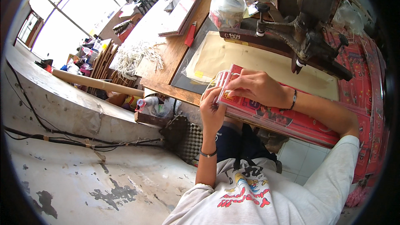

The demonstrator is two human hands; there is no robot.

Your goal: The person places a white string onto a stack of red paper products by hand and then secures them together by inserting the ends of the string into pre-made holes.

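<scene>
A stack of red printed sheets (287, 123) lies along the near side of the bench, its left end over the bench edge. My left hand (212, 109) is closed around that left end, thumb and fingers gripping the edge. Over the same corner my right hand (258, 86) is bent, its fingers pinched together. A short piece of white cord (235, 74) shows at its fingertips, though the pinch itself is partly hidden. A tangled bundle of white cords (137, 57) hangs over the bench's left side.
Beyond my hands lie pale yellow sheets (266, 54) under a dark metal press (300, 37). A red utility knife (190, 34) rests beside a red stack of boards (183, 10). More red sheets (354, 71) are piled right. A low wall (71, 104) with cables runs left.
</scene>
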